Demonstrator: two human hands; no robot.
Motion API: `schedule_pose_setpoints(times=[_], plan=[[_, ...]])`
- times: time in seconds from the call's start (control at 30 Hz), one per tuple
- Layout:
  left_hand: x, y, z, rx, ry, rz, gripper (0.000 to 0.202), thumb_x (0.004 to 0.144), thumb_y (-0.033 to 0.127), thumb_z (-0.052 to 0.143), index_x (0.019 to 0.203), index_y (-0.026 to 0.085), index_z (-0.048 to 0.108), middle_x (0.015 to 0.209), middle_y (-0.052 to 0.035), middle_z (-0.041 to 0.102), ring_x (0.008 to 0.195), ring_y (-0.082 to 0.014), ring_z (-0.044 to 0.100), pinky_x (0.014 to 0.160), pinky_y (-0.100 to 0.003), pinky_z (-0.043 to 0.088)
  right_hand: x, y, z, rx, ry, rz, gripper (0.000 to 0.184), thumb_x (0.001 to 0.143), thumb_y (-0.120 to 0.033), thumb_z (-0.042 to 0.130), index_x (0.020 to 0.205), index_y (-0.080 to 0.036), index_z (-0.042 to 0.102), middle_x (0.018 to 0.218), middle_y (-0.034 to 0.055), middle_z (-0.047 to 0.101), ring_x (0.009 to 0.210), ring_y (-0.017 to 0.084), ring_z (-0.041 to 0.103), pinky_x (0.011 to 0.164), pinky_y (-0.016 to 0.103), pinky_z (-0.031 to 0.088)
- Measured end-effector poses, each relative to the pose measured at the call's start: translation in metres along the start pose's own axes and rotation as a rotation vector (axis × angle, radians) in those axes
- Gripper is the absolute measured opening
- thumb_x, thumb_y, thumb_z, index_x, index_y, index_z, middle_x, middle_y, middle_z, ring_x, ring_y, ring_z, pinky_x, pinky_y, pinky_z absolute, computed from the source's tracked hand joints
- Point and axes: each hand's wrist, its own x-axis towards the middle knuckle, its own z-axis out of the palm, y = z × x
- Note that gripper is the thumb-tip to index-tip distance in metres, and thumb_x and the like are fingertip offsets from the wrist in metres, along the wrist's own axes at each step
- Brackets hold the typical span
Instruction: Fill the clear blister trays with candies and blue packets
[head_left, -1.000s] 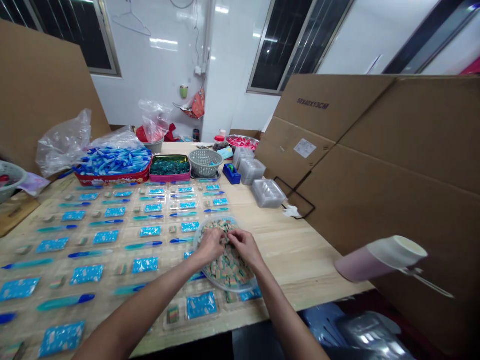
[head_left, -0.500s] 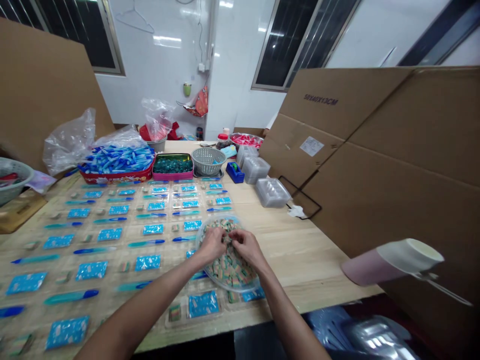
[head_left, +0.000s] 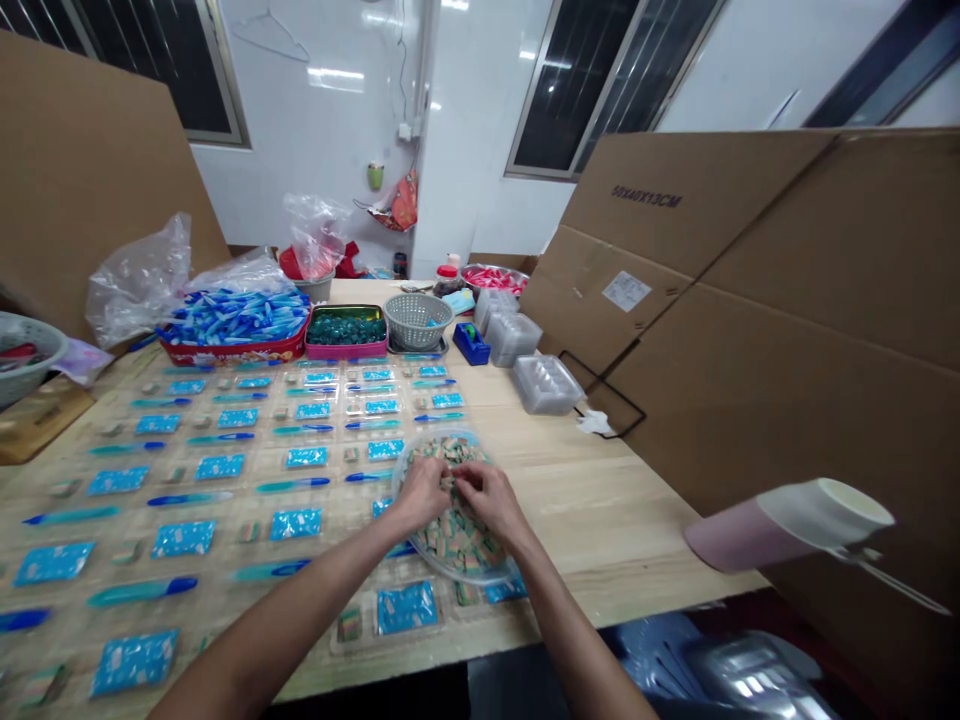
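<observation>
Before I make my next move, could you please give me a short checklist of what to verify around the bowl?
1. Left hand at the bowl: ok, over its striped pieces.
2. Right hand at the bowl: ok, fingertips close to the left hand's.
3. A piece held in either hand: cannot tell, too small and partly hidden.
4. View of the blue packet by the bowl's near edge: not ok, the bowl partly covers it.
5. Stacked clear containers apart from the bowl: ok, farther back on the table.

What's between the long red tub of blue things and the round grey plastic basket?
In the head view, a pink rectangular tin of shiny teal pieces sits between them.
</observation>
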Motion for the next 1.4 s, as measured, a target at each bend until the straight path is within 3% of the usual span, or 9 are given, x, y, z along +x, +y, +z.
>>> schedule_pose_setpoints(times=[0.1, 0.27, 0.53, 0.73, 0.9, 1.03, 1.17, 1.3, 1.4], plan=[[0.000, 0.000, 0.001, -0.003, 0.009, 0.001, 0.016, 0.061, 0.008, 0.054, 0.069, 0.016, 0.066, 0.067, -0.0063, 0.064, 0.072, -0.0216, 0.057, 0.067, -0.029, 0.041, 0.000, -0.003, 0.000, -0.062, 0.042, 0.002, 0.021, 0.080, -0.022, 0.050, 0.079, -0.018, 0.071, 0.077, 0.0060, 0.071, 0.072, 0.021, 0.063, 0.066, 0.029, 0.045], [0.000, 0.002, 0.000, -0.005, 0.018, -0.007, 0.016, 0.062, 0.008, 0.054, 0.070, 0.015, 0.066, 0.071, -0.0081, 0.065, 0.076, -0.0232, 0.058, 0.068, -0.030, 0.042, 0.000, -0.013, 0.000, -0.145, 0.003, -0.012, 0.020, 0.081, -0.023, 0.052, 0.076, -0.020, 0.072, 0.072, 0.0044, 0.071, 0.068, 0.019, 0.062, 0.062, 0.027, 0.042], [0.001, 0.004, -0.001, -0.037, -0.006, -0.039, 0.012, 0.061, 0.009, 0.056, 0.066, 0.015, 0.065, 0.062, -0.0054, 0.061, 0.068, -0.0210, 0.058, 0.065, -0.028, 0.041, 0.000, -0.006, 0.002, -0.069, -0.003, -0.020, 0.022, 0.077, -0.019, 0.050, 0.081, -0.020, 0.073, 0.077, 0.0046, 0.073, 0.072, 0.021, 0.065, 0.066, 0.029, 0.046], [0.002, 0.006, -0.003, -0.122, -0.002, -0.053, 0.015, 0.059, 0.006, 0.054, 0.063, 0.014, 0.066, 0.059, -0.0039, 0.060, 0.065, -0.0199, 0.056, 0.064, -0.029, 0.041, -0.003, -0.004, -0.001, 0.033, 0.064, 0.006, 0.024, 0.071, -0.018, 0.051, 0.085, -0.019, 0.070, 0.080, 0.0043, 0.072, 0.074, 0.021, 0.065, 0.068, 0.031, 0.050], [-0.001, 0.013, -0.011, -0.270, 0.034, -0.134, 0.011, 0.060, 0.009, 0.059, 0.065, 0.014, 0.068, 0.056, -0.0016, 0.058, 0.063, -0.0188, 0.056, 0.062, -0.028, 0.042, -0.004, -0.008, -0.006, 0.090, 0.027, -0.041, 0.020, 0.072, -0.028, 0.057, 0.084, -0.019, 0.071, 0.086, 0.0068, 0.073, 0.081, 0.025, 0.066, 0.076, 0.036, 0.051], [-0.005, 0.014, -0.027, -0.500, 0.006, -0.244, 0.006, 0.063, 0.010, 0.061, 0.067, 0.013, 0.065, 0.052, 0.0017, 0.057, 0.055, -0.0147, 0.057, 0.055, -0.025, 0.045, 0.004, -0.017, -0.010, 0.096, 0.017, -0.082, 0.022, 0.072, -0.037, 0.062, 0.081, -0.020, 0.071, 0.084, 0.0080, 0.073, 0.082, 0.027, 0.066, 0.078, 0.039, 0.051], [-0.012, 0.004, -0.056, -0.741, -0.065, -0.327, 0.010, 0.061, 0.005, 0.059, 0.068, 0.012, 0.060, 0.047, 0.0042, 0.054, 0.044, -0.0107, 0.054, 0.047, -0.022, 0.044, 0.016, -0.049, -0.008, 0.102, -0.089, -0.179, 0.023, 0.072, -0.039, 0.064, 0.082, -0.019, 0.071, 0.080, 0.0058, 0.071, 0.078, 0.025, 0.065, 0.076, 0.036, 0.049], [-0.026, -0.014, -0.091, -0.863, -0.065, -0.351, 0.012, 0.059, 0.002, 0.059, 0.065, 0.012, 0.055, 0.045, 0.0046, 0.053, 0.041, -0.0088, 0.052, 0.044, -0.020, 0.042, 0.031, -0.085, 0.009, 0.091, -0.209, -0.252, 0.016, 0.073, -0.031, 0.061, 0.076, -0.018, 0.068, 0.072, 0.0037, 0.068, 0.070, 0.021, 0.062, 0.067, 0.030, 0.046], [-0.047, -0.033, -0.111, -0.896, -0.071, -0.349, 0.015, 0.060, 0.007, 0.063, 0.073, 0.010, 0.057, 0.049, 0.0037, 0.055, 0.042, -0.0088, 0.053, 0.043, -0.019, 0.042, 0.038, -0.100, 0.032, 0.109, -0.306, -0.271, 0.010, 0.071, -0.026, 0.060, 0.073, -0.017, 0.065, 0.068, 0.0020, 0.065, 0.067, 0.018, 0.060, 0.064, 0.027, 0.045]])
